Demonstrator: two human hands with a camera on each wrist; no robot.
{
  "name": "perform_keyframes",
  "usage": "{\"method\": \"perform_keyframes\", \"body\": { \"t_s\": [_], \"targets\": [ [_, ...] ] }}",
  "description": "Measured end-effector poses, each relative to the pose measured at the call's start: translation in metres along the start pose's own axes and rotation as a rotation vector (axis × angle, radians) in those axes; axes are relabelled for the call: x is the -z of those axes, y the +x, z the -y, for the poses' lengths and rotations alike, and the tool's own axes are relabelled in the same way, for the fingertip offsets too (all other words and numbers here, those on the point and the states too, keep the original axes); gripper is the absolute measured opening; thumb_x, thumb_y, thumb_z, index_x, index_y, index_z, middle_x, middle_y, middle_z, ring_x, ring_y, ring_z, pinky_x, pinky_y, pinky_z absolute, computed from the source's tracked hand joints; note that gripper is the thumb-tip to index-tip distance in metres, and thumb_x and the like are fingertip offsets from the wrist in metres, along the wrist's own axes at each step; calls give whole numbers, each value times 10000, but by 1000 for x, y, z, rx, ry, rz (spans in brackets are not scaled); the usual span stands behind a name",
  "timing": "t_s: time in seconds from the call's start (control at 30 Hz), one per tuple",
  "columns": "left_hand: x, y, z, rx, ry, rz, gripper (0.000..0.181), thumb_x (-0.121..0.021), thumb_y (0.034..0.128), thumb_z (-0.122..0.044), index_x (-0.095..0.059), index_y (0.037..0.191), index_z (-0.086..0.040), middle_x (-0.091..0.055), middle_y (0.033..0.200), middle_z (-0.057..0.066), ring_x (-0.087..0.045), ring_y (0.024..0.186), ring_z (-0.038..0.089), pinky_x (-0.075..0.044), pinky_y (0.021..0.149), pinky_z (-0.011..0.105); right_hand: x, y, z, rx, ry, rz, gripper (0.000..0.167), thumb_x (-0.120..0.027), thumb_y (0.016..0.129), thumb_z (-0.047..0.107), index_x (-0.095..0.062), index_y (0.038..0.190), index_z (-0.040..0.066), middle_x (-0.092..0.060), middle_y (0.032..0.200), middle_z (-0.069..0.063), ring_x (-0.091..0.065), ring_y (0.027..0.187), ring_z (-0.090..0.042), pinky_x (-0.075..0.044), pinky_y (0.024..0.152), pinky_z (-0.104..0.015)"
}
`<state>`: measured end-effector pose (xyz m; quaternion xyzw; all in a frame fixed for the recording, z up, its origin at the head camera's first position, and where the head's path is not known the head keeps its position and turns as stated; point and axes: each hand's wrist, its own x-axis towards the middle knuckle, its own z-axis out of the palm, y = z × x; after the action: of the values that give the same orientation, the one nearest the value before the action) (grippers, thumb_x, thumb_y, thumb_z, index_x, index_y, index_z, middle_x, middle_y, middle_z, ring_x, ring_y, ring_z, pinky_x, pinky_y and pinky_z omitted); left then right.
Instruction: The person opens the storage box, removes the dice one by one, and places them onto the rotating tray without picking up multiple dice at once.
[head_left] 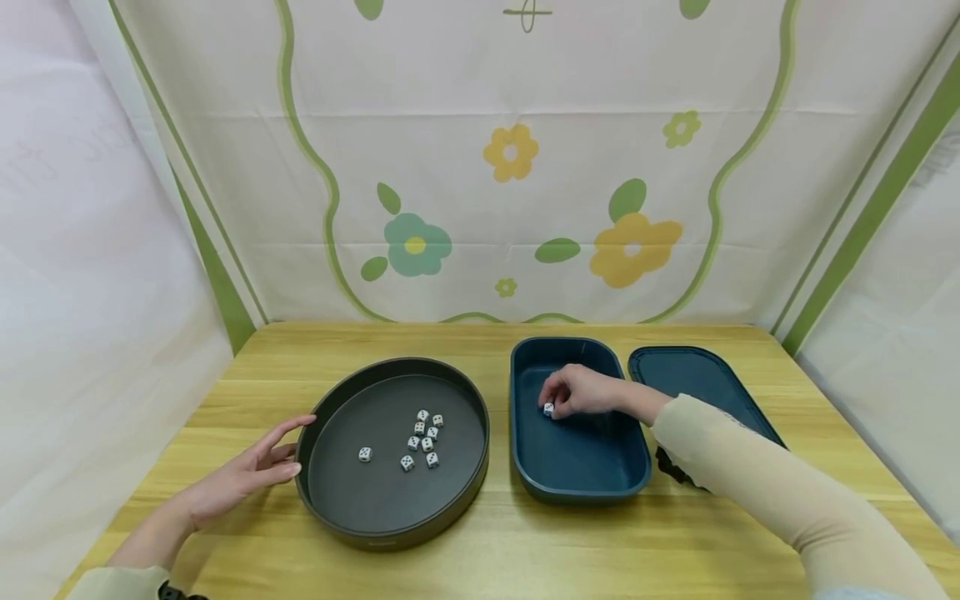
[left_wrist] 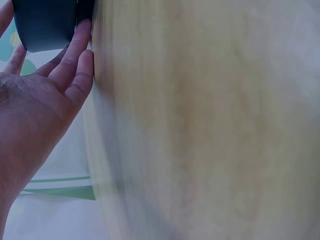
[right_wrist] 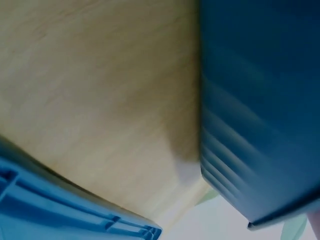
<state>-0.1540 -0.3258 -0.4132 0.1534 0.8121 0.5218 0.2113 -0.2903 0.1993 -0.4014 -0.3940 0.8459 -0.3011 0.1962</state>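
A round dark pan (head_left: 358,498) stands on the table, with several white dice (head_left: 427,444) grouped right of its middle and a lone die (head_left: 365,454) further left. My left hand (head_left: 243,479) rests against the pan's left side, its fingers fairly straight; in the left wrist view the fingers touch the dark outer wall (left_wrist: 46,25). Inside the deep blue rectangular box (head_left: 577,471) to the right, my right hand (head_left: 588,390) pinches a white die (head_left: 548,409) between thumb and fingers, low over the floor. Whether that die touches the floor I cannot tell.
A blue lid (head_left: 693,375) lies right of the box, partly under my right forearm. Something small and black (head_left: 671,467) sits by its near edge. The wooden table (head_left: 300,575) ends at a white patterned cloth (head_left: 465,192) behind, with cloth at both sides.
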Motion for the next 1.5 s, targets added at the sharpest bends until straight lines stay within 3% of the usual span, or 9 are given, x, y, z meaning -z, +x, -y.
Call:
{"method": "perform_keyframes", "body": {
  "t_s": [0.33, 0.63, 0.9, 1.23, 1.5],
  "targets": [
    [2, 0, 1, -13, 9, 5, 643, -469, 1028, -125, -115, 1560, -197, -41, 1559, 277, -91, 1356, 549, -341, 966, 530, 22, -5, 29, 34, 20, -54, 175, -706, 875, 34, -694, 1048, 9, -657, 930, 1, -608, 797, -125, -519, 725, -287],
    [1, 1, 2, 4, 15, -3, 640, -470, 1030, -139, -117, 1560, -207, -73, 1558, 274, -107, 1362, 515, -338, 975, 539, 27, 13, 64, 101, 56, -56, 200, -704, 884, 43, -696, 1084, 29, -651, 963, -1, -617, 828, -137, -528, 752, -302],
    [1, 2, 0, -1, 5, 2, 642, -470, 1030, -140, -115, 1560, -203, -67, 1558, 275, -121, 1363, 510, -361, 965, 481, 17, 39, 86, 172, 65, -18, 211, -704, 886, 56, -701, 1095, 25, -673, 953, 15, -636, 827, -118, -530, 727, -294],
    [1, 2, 1, 0, 4, -13, 641, -484, 1024, -136, -132, 1555, -204, -103, 1548, 296, -103, 1366, 519, -357, 964, 495, -1, 71, 112, 147, 17, 32, 227, -713, 891, 90, -709, 1117, 72, -656, 982, 64, -607, 852, -77, -507, 767, -257],
    [-1, 4, 1, -9, -1, -15, 641, -489, 1021, -134, -140, 1554, -203, -119, 1540, 305, -117, 1366, 510, -388, 953, 409, -21, 98, 126, 171, -63, 59, 217, -722, 883, 81, -712, 1100, 71, -634, 974, 55, -572, 793, -53, -483, 718, -221]
  ]
}}
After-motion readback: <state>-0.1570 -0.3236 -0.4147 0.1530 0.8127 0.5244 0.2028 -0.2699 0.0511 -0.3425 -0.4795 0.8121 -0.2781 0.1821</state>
